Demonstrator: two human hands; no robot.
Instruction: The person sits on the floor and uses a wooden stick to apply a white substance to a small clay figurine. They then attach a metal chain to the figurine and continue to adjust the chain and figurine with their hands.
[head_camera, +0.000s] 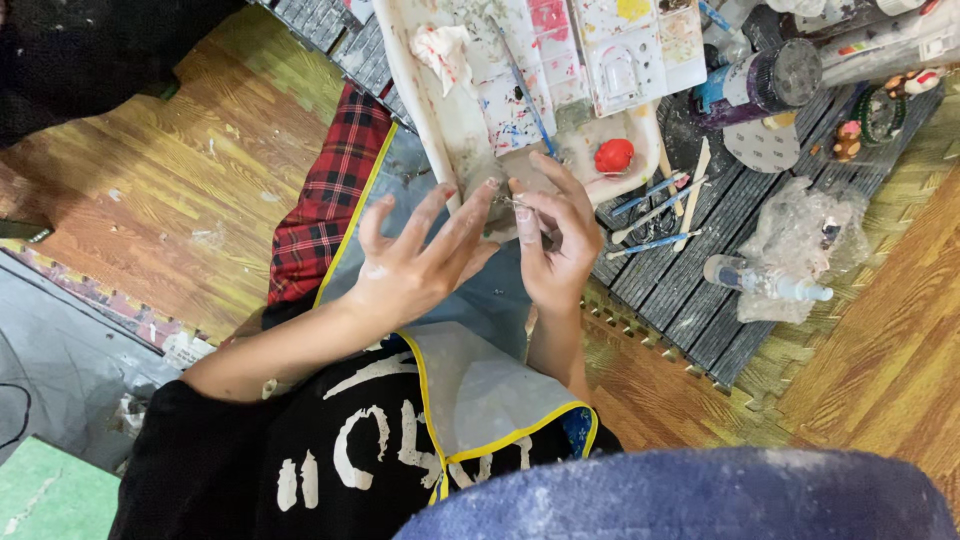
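The left hand (415, 262) was spread wide, its fingers fanned apart and its fingertips reaching toward the other hand, holding nothing that could be made out. The right hand (553, 240) was drawn in narrow, thumb and forefinger pinched on a tiny thin piece (512, 203), perhaps wire or a small metal part; it was too small to tell more. That piece sat right between the two hands, at the tips of the left fingers and against the right thumb.

Just beyond both hands lay a paint-stained white tray (440, 120), and on it, past the left hand, a crumpled tissue (445, 50) smeared with red. A blue-handled paintbrush (528, 100) slanted across the tray toward the right fingertips. Beyond the right hand, near its fingertips, sat a small red lump (614, 156) at the tray's edge. To the right of the right hand several slim sculpting tools (655, 215) lay on a dark slatted mat (690, 290), and farther right a small squeeze bottle (765, 280) rested against crumpled clear plastic wrap (810, 235). Well beyond, a purple paint bottle (755, 85) lay on its side.

Beneath the hands lay a grey apron with yellow trim (480, 390) and red plaid cloth (330, 200).
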